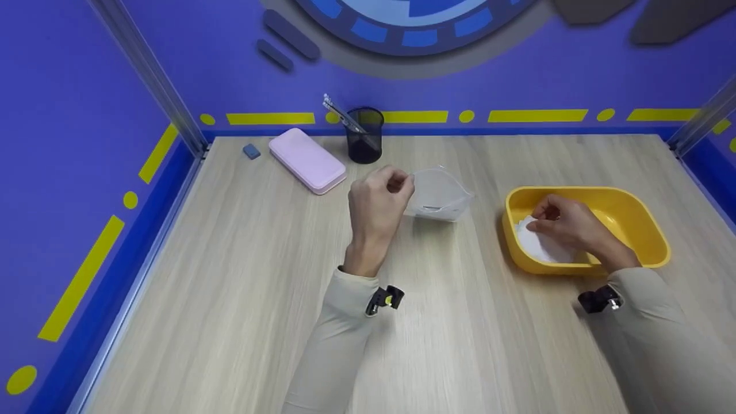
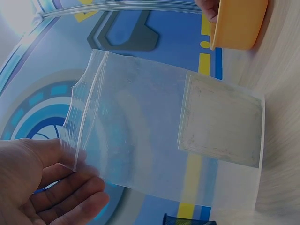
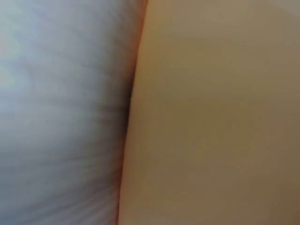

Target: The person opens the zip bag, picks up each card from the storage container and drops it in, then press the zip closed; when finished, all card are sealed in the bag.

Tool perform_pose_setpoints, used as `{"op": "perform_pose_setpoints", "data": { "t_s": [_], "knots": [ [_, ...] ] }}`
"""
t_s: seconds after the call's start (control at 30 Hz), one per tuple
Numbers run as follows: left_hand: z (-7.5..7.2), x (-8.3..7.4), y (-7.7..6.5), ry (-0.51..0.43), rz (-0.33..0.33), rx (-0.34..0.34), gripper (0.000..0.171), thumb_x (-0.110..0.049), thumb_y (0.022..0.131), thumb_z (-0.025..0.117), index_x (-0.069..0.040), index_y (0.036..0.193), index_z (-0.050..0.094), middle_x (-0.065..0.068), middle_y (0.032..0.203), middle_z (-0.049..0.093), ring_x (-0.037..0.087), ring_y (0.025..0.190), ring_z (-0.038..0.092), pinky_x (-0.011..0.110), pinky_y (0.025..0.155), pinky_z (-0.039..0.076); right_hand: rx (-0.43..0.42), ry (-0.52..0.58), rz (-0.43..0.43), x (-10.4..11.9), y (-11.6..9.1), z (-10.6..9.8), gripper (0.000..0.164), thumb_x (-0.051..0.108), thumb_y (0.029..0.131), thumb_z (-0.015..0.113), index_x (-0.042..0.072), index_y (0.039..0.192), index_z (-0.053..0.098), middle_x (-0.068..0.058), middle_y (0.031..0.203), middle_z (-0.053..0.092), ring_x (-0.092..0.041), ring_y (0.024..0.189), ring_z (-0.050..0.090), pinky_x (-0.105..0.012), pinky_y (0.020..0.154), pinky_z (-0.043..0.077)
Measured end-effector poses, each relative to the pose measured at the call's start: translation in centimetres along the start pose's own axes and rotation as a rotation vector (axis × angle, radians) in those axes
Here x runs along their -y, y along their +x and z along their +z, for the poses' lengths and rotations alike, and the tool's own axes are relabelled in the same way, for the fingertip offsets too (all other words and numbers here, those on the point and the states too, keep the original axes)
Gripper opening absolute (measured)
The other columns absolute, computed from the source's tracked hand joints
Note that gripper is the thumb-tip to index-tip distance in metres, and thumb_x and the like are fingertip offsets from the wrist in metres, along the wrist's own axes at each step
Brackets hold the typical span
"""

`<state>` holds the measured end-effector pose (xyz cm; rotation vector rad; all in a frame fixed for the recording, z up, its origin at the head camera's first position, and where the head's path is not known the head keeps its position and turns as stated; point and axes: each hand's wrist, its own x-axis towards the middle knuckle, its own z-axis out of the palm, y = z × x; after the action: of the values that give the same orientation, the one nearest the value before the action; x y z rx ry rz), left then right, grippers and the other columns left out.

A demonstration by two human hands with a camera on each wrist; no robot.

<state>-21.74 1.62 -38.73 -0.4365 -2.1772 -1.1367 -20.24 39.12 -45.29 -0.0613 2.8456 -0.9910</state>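
Observation:
My left hand (image 1: 379, 201) pinches a clear zip-lock bag (image 1: 440, 192) by its top edge, above the table and left of a yellow basin (image 1: 638, 213). In the left wrist view the bag's zip strip runs close to the thumb, and a flat, pale square piece (image 2: 222, 122) lies in its bottom corner. Inside the basin, my right hand (image 1: 569, 221) pinches the edge of a thin white piece (image 1: 540, 244), whose kind I cannot tell. The basin's wall and table fill the right wrist view, with no fingers showing.
A black mesh pen cup (image 1: 365, 138) holding several thin sticks stands at the back. To its left lie a pink case (image 1: 307, 161) and a small blue eraser (image 1: 251, 151). Blue panels (image 1: 402, 92) border the table at the back and sides.

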Motion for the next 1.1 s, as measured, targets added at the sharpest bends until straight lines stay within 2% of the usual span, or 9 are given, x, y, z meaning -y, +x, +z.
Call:
{"op": "perform_pose_setpoints", "data": {
  "t_s": [0.2, 0.43, 0.7, 1.1],
  "knots": [
    [0.0, 0.0, 0.0, -0.001, -0.004, 0.001, 0.009, -0.006, 0.088, 0.081, -0.006, 0.080, 0.077, 0.002, 0.075, 0.074, 0.015, 0.067, 0.070, 0.030, 0.068, 0.056, -0.025, 0.009, -0.037, 0.2, -0.2, -0.5, 0.030, 0.016, 0.104, 0.071, -0.005, 0.123, 0.061, -0.019, 0.111, 0.065, -0.032, 0.100, 0.055, -0.012, 0.075, 0.042],
    [-0.1, 0.0, 0.0, 0.001, -0.010, 0.007, 0.008, -0.006, 0.088, 0.082, -0.006, 0.081, 0.077, 0.002, 0.075, 0.075, 0.016, 0.068, 0.071, 0.030, 0.069, 0.057, -0.042, 0.026, -0.014, 1.1, -0.7, -1.6, 0.036, 0.022, 0.110, 0.061, -0.002, 0.136, 0.059, -0.021, 0.120, 0.062, -0.033, 0.107, 0.052, -0.015, 0.077, 0.041],
    [-0.1, 0.0, 0.0, 0.006, -0.011, 0.012, 0.008, -0.007, 0.088, 0.082, -0.006, 0.081, 0.078, 0.002, 0.075, 0.075, 0.016, 0.068, 0.070, 0.031, 0.070, 0.056, -0.169, 0.059, -0.044, 2.5, -1.5, -2.5, 0.028, 0.022, 0.109, 0.062, 0.001, 0.128, 0.065, -0.019, 0.120, 0.067, -0.026, 0.100, 0.056, -0.013, 0.074, 0.048],
    [-0.1, 0.0, 0.0, 0.005, -0.008, 0.010, 0.009, -0.007, 0.088, 0.082, -0.006, 0.081, 0.077, 0.002, 0.076, 0.074, 0.016, 0.068, 0.070, 0.030, 0.069, 0.056, -0.343, 0.078, -0.157, 5.4, -2.3, -3.8, 0.025, 0.015, 0.105, 0.068, -0.001, 0.124, 0.068, -0.018, 0.118, 0.068, -0.007, 0.095, 0.057, -0.007, 0.081, 0.045]
  ]
}}
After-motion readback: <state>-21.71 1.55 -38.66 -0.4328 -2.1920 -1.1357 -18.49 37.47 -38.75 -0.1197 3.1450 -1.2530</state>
